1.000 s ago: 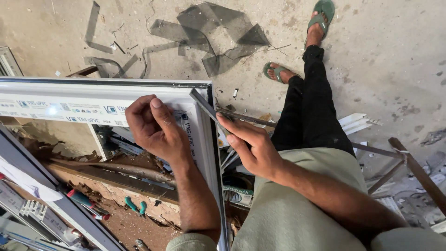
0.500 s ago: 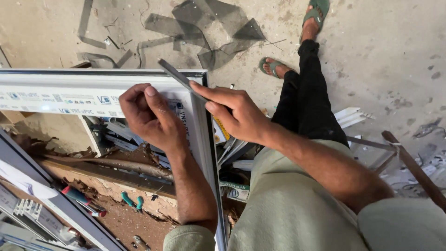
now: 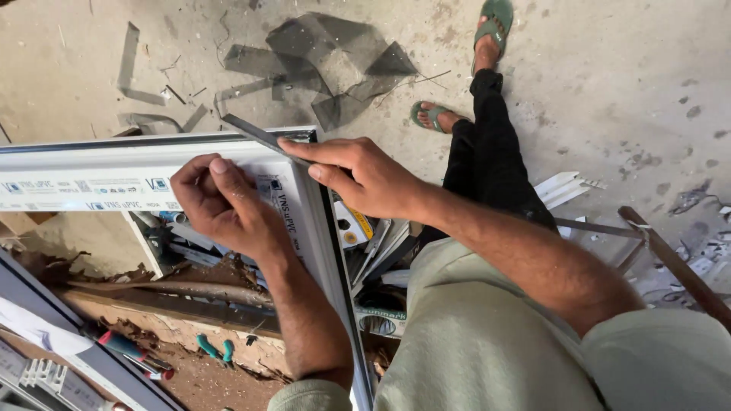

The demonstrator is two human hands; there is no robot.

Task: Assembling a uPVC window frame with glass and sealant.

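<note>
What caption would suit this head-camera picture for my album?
Left hand braces a white window frame corner while right hand presses a dark gasket strip along its edge.

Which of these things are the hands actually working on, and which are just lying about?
In hand:
left hand
right hand
white plastic window frame
thin dark grey strip

Lying about:
grey film scraps
green-handled pliers
red-handled screwdriver
white profile offcuts

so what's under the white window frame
Through the white window frame show stacked profile offcuts, a rusty bar and green-handled pliers. The left hand and forearm hide what lies beneath them.
</note>
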